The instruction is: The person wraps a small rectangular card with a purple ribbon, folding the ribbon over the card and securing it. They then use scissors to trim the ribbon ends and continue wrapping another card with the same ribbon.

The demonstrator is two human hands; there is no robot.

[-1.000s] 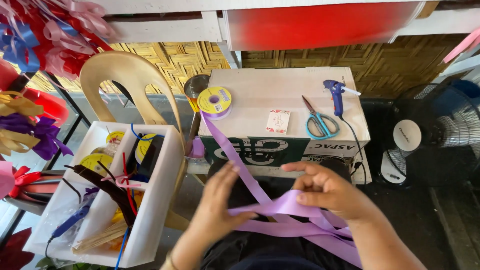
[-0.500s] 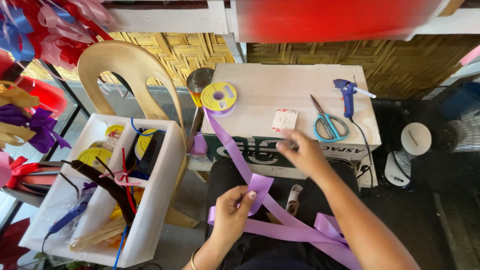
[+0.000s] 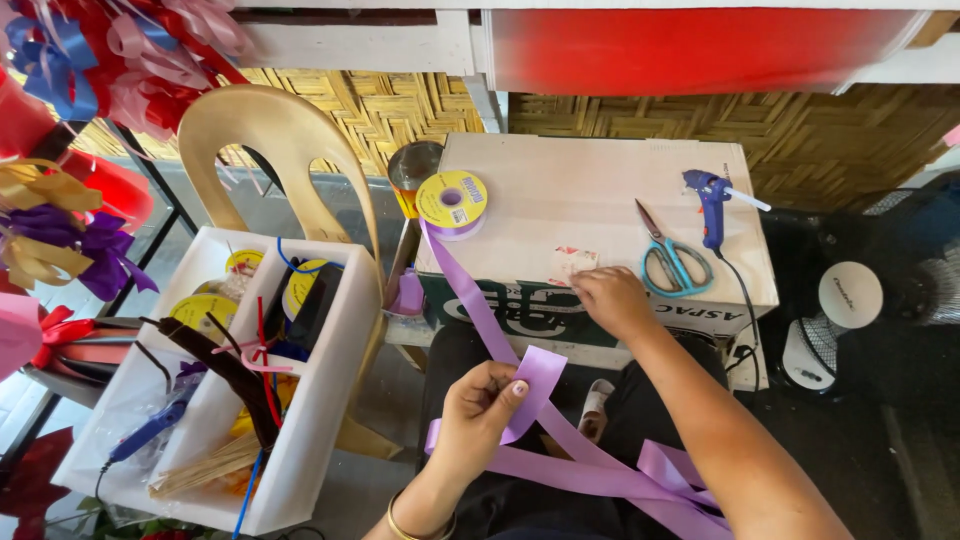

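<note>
My left hand point(image 3: 480, 405) pinches a folded loop of lilac ribbon point(image 3: 520, 395) over my lap. Right hand point(image 3: 612, 300) rests fingers-down at the cardboard box point(image 3: 560, 195) edge, holding nothing I can see. Farther back: ribbon spool point(image 3: 452, 203), scissors point(image 3: 668, 258), glue gun point(image 3: 710, 200).

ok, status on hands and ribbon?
Left hand pinching folded purple ribbon. Right hand at cardboard box edge, holding nothing visible. Scissors beside it.

White cardboard box point(image 3: 590, 200) ahead, small red-white label point(image 3: 574, 261) on top
</note>
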